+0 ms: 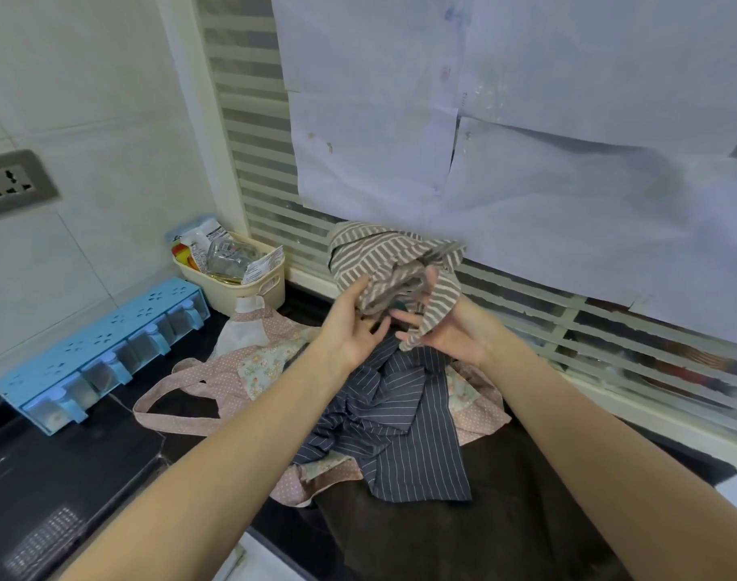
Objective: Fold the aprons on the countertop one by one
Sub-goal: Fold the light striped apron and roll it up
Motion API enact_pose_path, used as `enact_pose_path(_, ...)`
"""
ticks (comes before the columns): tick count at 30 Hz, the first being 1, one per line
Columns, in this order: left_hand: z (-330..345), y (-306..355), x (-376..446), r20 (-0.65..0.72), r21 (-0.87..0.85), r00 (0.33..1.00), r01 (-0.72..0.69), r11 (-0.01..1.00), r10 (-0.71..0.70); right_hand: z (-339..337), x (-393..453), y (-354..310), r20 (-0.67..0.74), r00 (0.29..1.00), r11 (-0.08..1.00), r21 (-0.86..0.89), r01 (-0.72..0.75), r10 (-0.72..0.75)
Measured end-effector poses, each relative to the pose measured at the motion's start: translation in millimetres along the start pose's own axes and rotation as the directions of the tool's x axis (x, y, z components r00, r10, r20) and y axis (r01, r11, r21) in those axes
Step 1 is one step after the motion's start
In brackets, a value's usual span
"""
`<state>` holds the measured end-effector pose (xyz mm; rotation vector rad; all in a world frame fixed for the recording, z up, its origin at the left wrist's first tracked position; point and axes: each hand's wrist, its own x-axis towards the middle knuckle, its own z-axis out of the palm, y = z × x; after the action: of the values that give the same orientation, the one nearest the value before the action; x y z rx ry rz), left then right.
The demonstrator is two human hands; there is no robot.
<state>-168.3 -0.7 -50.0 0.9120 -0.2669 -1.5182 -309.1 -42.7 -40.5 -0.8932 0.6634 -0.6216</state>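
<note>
Both hands are up over the pile. Left hand [354, 329] has its palm turned up, fingers straight and spread, the fingertips pressing into the underside of the grey-and-white striped apron [394, 266]. Right hand [450, 333] meets it from the other side, palm also up, fingers loosely apart, with a hanging fold of that striped apron draped across them; whether the thumb pinches the cloth I cannot tell. The apron is bunched in a loose wad, lifted clear of the worktop [106, 463], sitting just above and beyond both hands.

Straight beneath the hands, down on the worktop, a navy pinstriped apron [400, 438] lies crumpled. Under that, spreading out to the left of the left hand and peeking out past the right wrist, lies a pink dotted apron [215, 379] with floral patches, its strap looping towards the near side. A dark brown cloth [463, 538] sits nearer the body, below both forearms.

Off beyond the left hand stands a cream basket [241, 293] stuffed with packets, and further left again a light blue spice rack [94, 354] against the tiled wall. Beyond the hands, white paper sheets [526, 119] cover the slatted blind [253, 132].
</note>
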Motion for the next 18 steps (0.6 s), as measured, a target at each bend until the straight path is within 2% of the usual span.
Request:
enact_pose_path(2,1,-11,2,0.057,0.032,0.998,-0.014,0.999,0.012,7,6,2,-0.036,0.996,0.996,0.016,0.087,-0.087)
enact_pose_path(5,6,-21,5,0.101,0.099,0.990,-0.110,0.989,0.100,17,16,6,-0.173,0.966,0.976,0.069,0.206,-0.191)
enact_pose_path(7,9,-26,3,0.077,0.235,0.985,-0.167,0.958,0.153,22,20,7,-0.248,0.939,0.964,0.057,0.259,-0.237)
enact_pose_path(9,6,-27,-2,0.101,0.454,0.988,-0.150,0.878,0.117,20,22,6,-0.326,0.902,0.958,-0.043,0.285,-0.283)
enact_pose_path(10,0,-23,-5,0.120,0.591,0.992,-0.103,0.800,0.039,19,21,3,-0.359,0.886,0.956,-0.108,0.273,-0.293)
enact_pose_path(12,-18,-5,-8,0.116,0.821,0.988,-0.035,0.569,-0.106,13,15,-9,-0.357,0.886,0.939,-0.279,0.199,-0.294)
enact_pose_path(13,-26,5,-10,0.129,0.874,0.987,-0.069,0.482,-0.092,6,12,-15,-0.336,0.897,0.909,-0.390,0.146,-0.288)
enact_pose_path(14,-29,15,-13,0.164,0.889,0.987,-0.145,0.435,-0.005,-2,10,-22,-0.310,0.910,0.858,-0.505,0.088,-0.276)
enact_pose_path(15,-30,25,-15,0.208,0.899,0.967,-0.247,0.362,0.144,-10,8,-28,-0.279,0.925,0.787,-0.615,0.033,-0.257)
enact_pose_path(16,-30,34,-14,0.269,0.911,0.918,-0.341,0.233,0.292,-16,5,-32,-0.236,0.947,0.695,-0.719,-0.021,-0.216)
enact_pose_path(17,-27,42,-14,0.355,0.910,0.862,-0.407,0.078,0.362,-19,5,-34,-0.187,0.971,0.595,-0.801,-0.064,-0.147)
enact_pose_path(18,-22,47,-10,0.433,0.895,0.839,-0.442,-0.052,0.329,-18,3,-35,-0.144,0.988,0.502,-0.860,-0.096,-0.059)
